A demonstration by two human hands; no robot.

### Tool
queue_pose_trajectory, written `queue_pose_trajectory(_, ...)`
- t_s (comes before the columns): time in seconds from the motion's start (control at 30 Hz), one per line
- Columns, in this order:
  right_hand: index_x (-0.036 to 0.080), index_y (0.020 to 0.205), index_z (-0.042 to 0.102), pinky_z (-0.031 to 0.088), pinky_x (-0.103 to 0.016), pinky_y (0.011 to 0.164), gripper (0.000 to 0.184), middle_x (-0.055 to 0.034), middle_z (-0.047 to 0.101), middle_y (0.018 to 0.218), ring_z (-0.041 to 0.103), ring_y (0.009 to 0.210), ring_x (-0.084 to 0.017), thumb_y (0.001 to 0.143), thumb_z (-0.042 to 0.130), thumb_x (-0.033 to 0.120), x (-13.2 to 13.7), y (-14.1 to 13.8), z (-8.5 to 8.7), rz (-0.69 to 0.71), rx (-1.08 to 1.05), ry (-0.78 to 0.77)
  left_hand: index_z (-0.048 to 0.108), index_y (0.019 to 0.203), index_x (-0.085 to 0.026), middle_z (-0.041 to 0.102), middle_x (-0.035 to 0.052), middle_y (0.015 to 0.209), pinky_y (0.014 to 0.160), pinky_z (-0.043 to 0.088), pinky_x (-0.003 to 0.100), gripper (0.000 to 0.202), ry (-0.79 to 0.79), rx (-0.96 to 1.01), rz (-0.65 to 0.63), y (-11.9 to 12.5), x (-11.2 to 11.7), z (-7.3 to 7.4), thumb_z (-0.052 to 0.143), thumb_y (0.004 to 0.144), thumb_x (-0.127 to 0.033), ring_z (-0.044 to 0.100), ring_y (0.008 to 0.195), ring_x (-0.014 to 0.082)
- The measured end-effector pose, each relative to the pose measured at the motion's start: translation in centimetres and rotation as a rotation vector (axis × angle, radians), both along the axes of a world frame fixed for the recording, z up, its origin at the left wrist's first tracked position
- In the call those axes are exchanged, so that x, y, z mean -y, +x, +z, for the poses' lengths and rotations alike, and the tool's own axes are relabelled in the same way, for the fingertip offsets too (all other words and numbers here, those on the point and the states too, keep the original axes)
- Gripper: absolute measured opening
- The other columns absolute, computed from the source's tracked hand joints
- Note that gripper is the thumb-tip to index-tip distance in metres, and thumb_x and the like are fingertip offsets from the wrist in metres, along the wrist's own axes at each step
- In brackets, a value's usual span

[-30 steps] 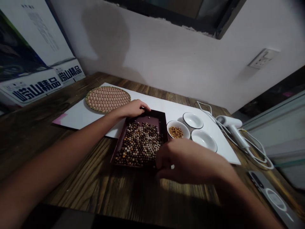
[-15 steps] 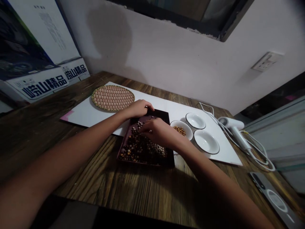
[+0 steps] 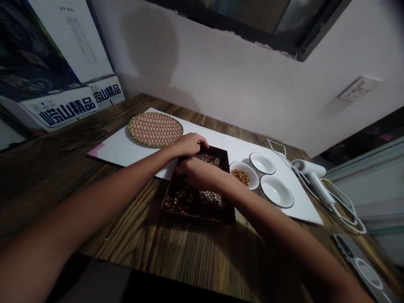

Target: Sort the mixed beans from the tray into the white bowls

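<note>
left hand (image 3: 191, 144) holds the tray (image 3: 231, 215) at its far edge; right hand (image 3: 194, 171) inside, grip hidden, cannot tell; beads (image 3: 212, 199) nearer; bowls (image 3: 277, 191) right of the tray.

To my eye, the dark maroon rectangular tray (image 3: 229, 212) has smooth, dull sides. Beyond it to the left, the rounded pinkish-brown mat (image 3: 156, 129) is roughly woven. Right of the tray, three round white dark-rimmed bowls (image 3: 277, 191) gleam like enamel. Before it, the brown surface (image 3: 189, 252) is streaky-grained wood.
</note>
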State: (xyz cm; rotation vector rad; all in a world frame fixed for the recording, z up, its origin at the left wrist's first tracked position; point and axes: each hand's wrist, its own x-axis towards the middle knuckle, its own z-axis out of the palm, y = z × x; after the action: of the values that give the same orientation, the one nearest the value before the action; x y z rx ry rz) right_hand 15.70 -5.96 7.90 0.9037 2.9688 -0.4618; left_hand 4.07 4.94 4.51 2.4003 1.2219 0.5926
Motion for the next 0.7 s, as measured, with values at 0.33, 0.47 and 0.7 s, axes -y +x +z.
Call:
queue_pose_trajectory(0.33, 0.012, 0.093, 0.076, 0.038, -0.027, 0.066, 0.026, -0.0077, 0.078, 0.099, 0.06, 0.078, -0.013, 0.09, 0.054, -0.001, -0.39, -0.85, 0.25, 0.131, 0.1, 0.086, 0.083, 0.11, -0.027, 0.081, 0.0057, 0.116, 0.094, 0.055, 0.038, 0.044, 0.004, 0.026, -0.013, -0.04, -0.05, -0.12, 0.054, 0.081, -0.012, 0.072, 0.109, 0.0263)
queue_pose_trajectory(0.47, 0.013, 0.097, 0.076, 0.04, -0.029, 0.071, 0.026, -0.008, 0.076, 0.104, 0.061, 0.084, -0.015, 0.094, 0.053, 0.001, -0.65, -0.6, 0.29, 0.227, 0.147, 0.156, 0.084, 0.11, -0.03, 0.081, 0.0042, 0.115, 0.095, 0.055, 0.037, 0.043, -0.006, 0.027, 0.012, -0.03, 0.0, -0.12, 0.056, 0.082, -0.014, 0.072, 0.108, 0.0251)
queue_pose_trajectory(0.7, 0.012, 0.096, 0.075, 0.033, -0.029, 0.064, 0.025, -0.0068, 0.073, 0.101, 0.056, 0.076, -0.014, 0.096, 0.052, 0.001, -0.46, -0.38, 0.46, 0.228, 0.195, 0.152, 0.083, 0.11, -0.029, 0.081, 0.0042, 0.117, 0.097, 0.054, 0.037, 0.042, -0.012, 0.024, 0.01, 0.01, 0.08, 0.0, 0.056, 0.082, -0.014, 0.071, 0.11, 0.0257)
